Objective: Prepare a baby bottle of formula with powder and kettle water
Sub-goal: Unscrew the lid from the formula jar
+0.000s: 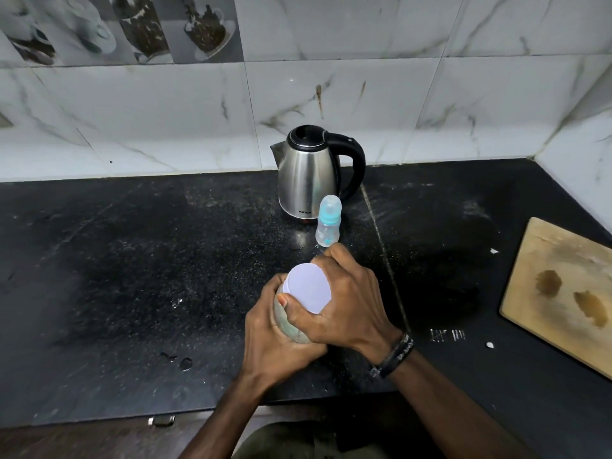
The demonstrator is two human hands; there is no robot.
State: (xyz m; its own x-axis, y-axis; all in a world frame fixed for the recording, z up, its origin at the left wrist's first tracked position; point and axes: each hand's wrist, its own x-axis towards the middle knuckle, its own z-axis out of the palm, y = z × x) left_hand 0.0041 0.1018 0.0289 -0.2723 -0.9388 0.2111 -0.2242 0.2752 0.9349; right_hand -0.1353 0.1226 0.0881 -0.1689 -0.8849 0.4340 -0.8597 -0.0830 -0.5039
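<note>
Powder jar (pixel 291 323): left hand (pixel 275 339) is gripping its body, fingers clamped, steadying it. Right hand (pixel 344 303) fingers are wrapping the white lid (pixel 308 288), apparently for unscrewing. Baby bottle (pixel 328 225) is standing capped just beyond the fingers.

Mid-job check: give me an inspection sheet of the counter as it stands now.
Surface: black counter, dusty, with wet spots and white specks.
Job's things: steel kettle, lid shut; capped baby bottle upright in front of it; formula jar, white lid on.
Clutter: stained wooden board at right.
Hands: left hand grips the jar body; right hand grips the lid.
Cables: nothing seen.
Surroundings: marble-patterned wall tiles.
</note>
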